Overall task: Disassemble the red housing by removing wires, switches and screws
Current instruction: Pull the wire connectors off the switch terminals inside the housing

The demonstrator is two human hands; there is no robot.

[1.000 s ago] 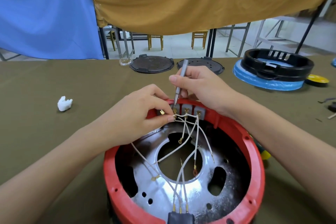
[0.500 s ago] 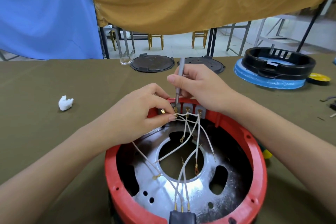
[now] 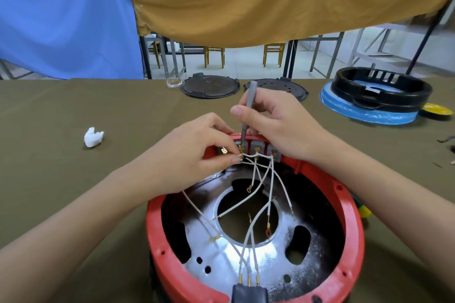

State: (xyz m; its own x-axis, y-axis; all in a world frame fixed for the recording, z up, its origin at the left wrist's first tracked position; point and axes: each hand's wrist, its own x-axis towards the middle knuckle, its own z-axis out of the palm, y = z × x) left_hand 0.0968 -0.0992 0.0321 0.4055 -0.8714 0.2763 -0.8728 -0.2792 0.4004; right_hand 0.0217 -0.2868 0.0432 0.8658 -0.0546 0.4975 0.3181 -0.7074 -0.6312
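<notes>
Olive table (image 3: pixel 61 179), red housing (image 3: pixel 349 214) holding white wires (image 3: pixel 258 172)

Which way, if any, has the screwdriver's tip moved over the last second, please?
No: the screwdriver tip stays on the same brass terminal at the red housing far rim.

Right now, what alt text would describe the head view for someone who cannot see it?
Two hands work at the far rim of a red housing on an olive table: the right hand holds a grey tool at a switch terminal, while the left hand pinches a white wire there.
</notes>
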